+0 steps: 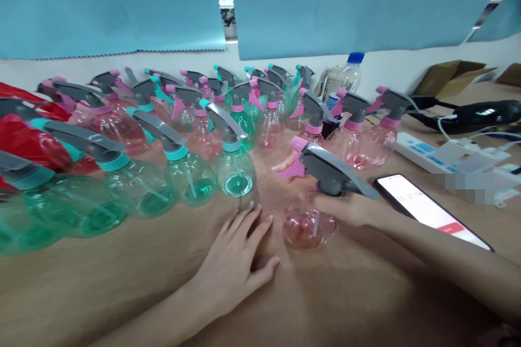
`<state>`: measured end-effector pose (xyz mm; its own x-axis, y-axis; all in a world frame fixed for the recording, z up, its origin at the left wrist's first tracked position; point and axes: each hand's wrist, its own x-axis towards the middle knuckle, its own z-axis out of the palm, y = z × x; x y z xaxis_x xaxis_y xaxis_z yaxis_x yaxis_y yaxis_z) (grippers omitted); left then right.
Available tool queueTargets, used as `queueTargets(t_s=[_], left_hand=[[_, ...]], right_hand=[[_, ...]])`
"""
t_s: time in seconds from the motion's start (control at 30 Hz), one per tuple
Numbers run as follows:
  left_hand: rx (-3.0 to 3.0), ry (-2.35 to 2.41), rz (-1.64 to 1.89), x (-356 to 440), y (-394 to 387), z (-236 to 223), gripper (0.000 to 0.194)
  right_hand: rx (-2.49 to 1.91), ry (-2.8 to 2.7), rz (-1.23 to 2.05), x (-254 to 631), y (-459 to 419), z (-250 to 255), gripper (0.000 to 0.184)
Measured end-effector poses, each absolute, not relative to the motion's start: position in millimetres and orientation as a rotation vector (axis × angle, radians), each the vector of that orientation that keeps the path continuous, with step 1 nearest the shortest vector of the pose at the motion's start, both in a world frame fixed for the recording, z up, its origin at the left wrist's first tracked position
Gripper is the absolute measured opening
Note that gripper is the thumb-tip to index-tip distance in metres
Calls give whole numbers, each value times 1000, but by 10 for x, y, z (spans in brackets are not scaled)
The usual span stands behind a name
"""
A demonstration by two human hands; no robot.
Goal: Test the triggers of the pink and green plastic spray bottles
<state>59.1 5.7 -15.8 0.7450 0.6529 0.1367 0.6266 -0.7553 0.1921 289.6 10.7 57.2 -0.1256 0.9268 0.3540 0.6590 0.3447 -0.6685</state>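
Note:
My left hand (238,257) lies flat on the table with its fingers spread, just in front of a green spray bottle (236,173). My right hand (344,209) reaches in from the right and is closed round the neck of a pink spray bottle (307,222), partly hidden by it. Fingertips show behind its pink trigger (293,168). This bottle has a grey spray head (331,171) and leans slightly. More green spray bottles (191,181) with teal collars stand in a row to the left.
Pink spray bottles (271,127) and green ones crowd the back of the table. Red plastic (24,135) lies at the left. On the right are a phone (427,209), a power strip (427,154), a black device (484,116), an open cardboard box (448,78) and a blue-capped bottle (352,76).

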Motion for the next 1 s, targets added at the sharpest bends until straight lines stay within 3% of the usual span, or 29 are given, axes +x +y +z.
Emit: queueTargets(t_s=[0.1,0.67,1.0], left_hand=[[2795,1022,294,595,58,-152,56],[2817,1024,239,610,60,-129,53],[2858,1031,244,608,62,-147,52]], right_hand=[[-1234,-1814,674,2856,100,634,21],[-1232,-1784,724,2838,126,500,1],[-991,-1759,845,2832,137,522,18]])
